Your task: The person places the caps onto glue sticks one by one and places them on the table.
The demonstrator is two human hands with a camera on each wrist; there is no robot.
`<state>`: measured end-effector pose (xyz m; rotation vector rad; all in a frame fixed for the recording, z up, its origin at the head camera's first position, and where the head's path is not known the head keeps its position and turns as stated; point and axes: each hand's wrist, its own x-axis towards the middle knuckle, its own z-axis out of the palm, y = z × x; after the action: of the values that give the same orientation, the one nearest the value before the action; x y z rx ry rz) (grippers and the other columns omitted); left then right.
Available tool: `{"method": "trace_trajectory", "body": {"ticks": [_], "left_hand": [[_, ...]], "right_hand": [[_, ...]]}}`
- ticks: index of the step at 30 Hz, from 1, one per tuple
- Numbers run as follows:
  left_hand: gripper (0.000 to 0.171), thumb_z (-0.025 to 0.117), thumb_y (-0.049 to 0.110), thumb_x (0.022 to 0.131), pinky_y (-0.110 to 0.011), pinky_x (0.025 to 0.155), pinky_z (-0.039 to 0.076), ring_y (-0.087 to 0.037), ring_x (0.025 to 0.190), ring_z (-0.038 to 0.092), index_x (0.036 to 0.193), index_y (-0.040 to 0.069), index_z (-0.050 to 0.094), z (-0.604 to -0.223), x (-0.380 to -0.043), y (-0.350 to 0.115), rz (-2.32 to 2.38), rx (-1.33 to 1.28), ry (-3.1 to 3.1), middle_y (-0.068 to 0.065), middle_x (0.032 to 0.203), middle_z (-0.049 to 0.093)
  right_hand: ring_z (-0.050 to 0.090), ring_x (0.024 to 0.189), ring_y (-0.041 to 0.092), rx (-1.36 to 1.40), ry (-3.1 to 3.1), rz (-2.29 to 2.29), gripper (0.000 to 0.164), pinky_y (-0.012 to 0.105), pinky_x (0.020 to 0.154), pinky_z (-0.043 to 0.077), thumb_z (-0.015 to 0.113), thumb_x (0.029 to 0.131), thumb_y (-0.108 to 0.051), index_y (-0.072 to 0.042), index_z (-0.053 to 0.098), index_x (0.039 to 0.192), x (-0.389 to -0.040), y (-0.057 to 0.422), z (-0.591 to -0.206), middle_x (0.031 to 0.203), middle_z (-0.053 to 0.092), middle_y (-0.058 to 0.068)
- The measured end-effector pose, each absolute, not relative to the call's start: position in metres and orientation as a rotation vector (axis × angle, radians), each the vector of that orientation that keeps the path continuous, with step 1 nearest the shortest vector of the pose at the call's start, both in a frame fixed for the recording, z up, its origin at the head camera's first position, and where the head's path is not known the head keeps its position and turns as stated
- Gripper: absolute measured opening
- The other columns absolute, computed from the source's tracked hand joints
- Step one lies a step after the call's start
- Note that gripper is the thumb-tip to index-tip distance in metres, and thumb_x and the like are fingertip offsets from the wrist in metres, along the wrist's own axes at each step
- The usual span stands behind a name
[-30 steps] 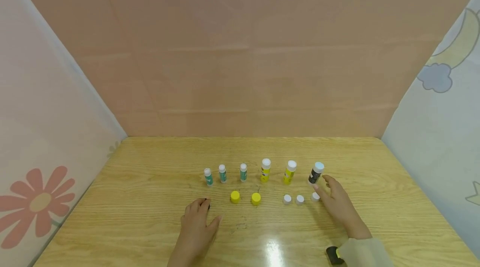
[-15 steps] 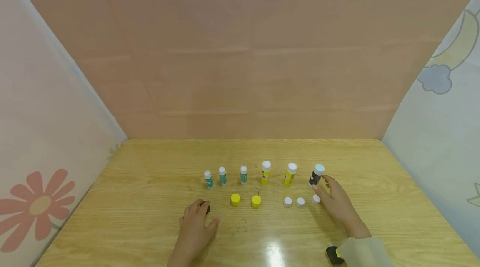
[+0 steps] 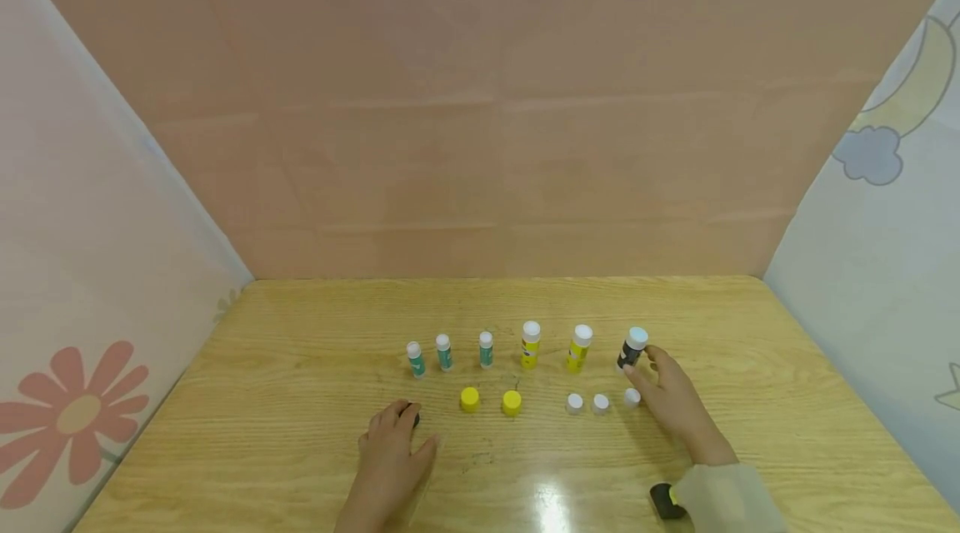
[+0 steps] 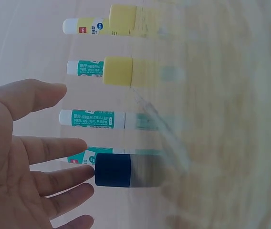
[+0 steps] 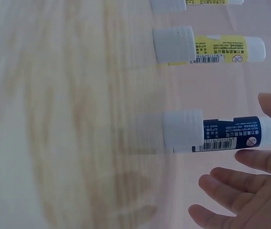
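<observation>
Six glue sticks stand upright in a row on the wooden table (image 3: 300,433): three small teal ones (image 3: 444,352), two yellow ones (image 3: 530,345) and a dark one (image 3: 632,349) at the right end. My right hand (image 3: 651,379) is beside the dark stick (image 5: 231,135) with its fingers (image 5: 221,183) spread and a small gap to it. My left hand (image 3: 393,433) lies flat, and its straight fingers (image 4: 64,176) touch a black cap (image 4: 112,170) that is half hidden under them (image 3: 415,415).
Two yellow caps (image 3: 470,399) and three white caps (image 3: 600,403) lie in a line in front of the sticks. Pink and patterned panels wall in the table at the back and sides. A black strap (image 3: 663,502) sits at my right wrist.
My right hand has drawn slightly closer to the dark glue stick. The left hand has stayed at the black cap.
</observation>
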<state>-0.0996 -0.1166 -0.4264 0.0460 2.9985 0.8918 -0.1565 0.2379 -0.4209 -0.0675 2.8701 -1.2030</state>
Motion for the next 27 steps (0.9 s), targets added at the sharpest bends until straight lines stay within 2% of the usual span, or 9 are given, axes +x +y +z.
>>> {"method": "trace_trajectory", "body": {"ticks": [9, 27], "left_hand": [[0.05, 0.061, 0.031, 0.079, -0.058, 0.081, 0.028, -0.039, 0.109, 0.033, 0.115, -0.001, 0.05, -0.427, -0.102, -0.116, 0.876, 0.042, 2.99, -0.02, 0.119, 0.042], [0.05, 0.063, 0.029, 0.077, -0.058, 0.077, 0.031, -0.04, 0.107, 0.035, 0.115, -0.001, 0.05, -0.43, -0.109, -0.12, 0.831, 0.083, 3.053, -0.022, 0.118, 0.042]], "right_hand": [[0.027, 0.113, 0.047, -0.075, 2.852, -1.269, 0.065, 0.059, 0.085, 0.027, 0.039, 0.091, -0.038, 0.012, 0.021, 0.128, -0.162, 0.238, -0.424, 0.13, 0.023, 0.033], [0.029, 0.113, 0.045, -0.03, 2.827, -1.309, 0.061, 0.06, 0.086, 0.026, 0.038, 0.091, -0.04, 0.008, 0.024, 0.127, -0.171, 0.238, -0.429, 0.128, 0.028, 0.031]]}}
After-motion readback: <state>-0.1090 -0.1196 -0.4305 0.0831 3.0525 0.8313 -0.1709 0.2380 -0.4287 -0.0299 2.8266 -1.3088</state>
